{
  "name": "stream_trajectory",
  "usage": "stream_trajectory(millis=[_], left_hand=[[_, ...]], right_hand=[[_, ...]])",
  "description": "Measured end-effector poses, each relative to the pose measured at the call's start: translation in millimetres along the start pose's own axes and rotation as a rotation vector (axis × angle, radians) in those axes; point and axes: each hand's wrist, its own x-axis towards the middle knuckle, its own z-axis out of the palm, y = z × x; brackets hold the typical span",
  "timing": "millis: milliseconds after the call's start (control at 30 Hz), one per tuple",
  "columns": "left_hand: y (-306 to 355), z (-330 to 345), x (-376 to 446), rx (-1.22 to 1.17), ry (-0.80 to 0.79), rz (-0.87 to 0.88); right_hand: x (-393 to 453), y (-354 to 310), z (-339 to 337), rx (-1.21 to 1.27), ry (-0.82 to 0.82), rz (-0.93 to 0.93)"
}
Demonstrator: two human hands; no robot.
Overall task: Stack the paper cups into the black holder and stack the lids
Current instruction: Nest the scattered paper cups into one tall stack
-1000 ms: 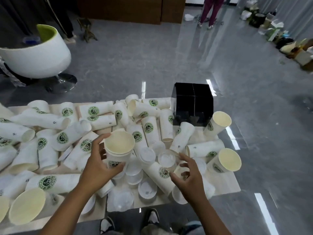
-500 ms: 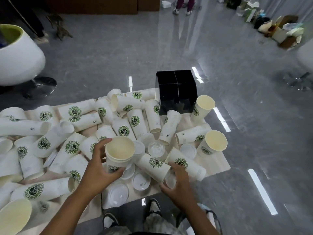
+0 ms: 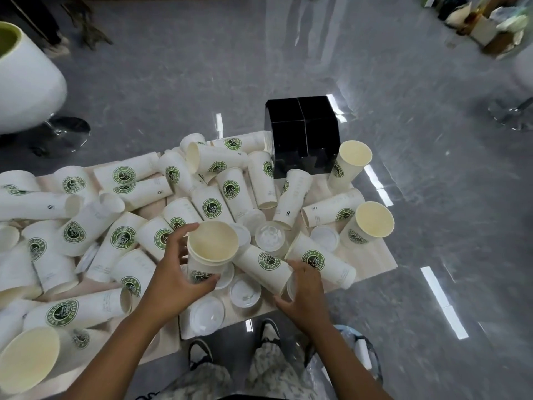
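Gripping an upright paper cup (image 3: 212, 249) in my left hand (image 3: 176, 280), fingers curled round its side, I pinch a clear lid (image 3: 290, 287) on edge with my right hand (image 3: 305, 295) at the table's near edge. Loose cups (image 3: 230, 194) and lids (image 3: 206, 314) lie scattered over the wooden tabletop (image 3: 372, 255). At its far corner stands the black holder (image 3: 302, 137), its four compartments dark inside.

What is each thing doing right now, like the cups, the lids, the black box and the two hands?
Left hand: grips an upright cup.
Held cup: upright, open, empty.
Right hand: grips the rim of a lying cup.
Lying cup: on its side.
Holder: upright, no cups visible in it.
Other cups: mostly tipped over, unstacked.
Lids: loose, flat on the table.
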Motion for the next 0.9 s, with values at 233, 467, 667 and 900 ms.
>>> stream_trajectory(millis=[233,467,667,900], left_hand=[[-0.6,-3.0,0.3,0.002,0.012,-0.006],[-2.4,-5.1,1.0,-0.013,0.012,-0.004],[-5.0,-7.5,-0.8,-0.026,0.009,0.000],[-8.3,-11.0,4.6,-0.038,0.016,0.028]], right_hand=[[3.4,-9.2,-9.0,0.131,0.060,-0.059],[9.5,-23.8,-17.5,0.275,0.133,-0.087],[17.1,-36.2,-30.1,0.268,0.159,-0.081],[14.3,-41.9,-47.0,0.222,0.169,-0.109]])
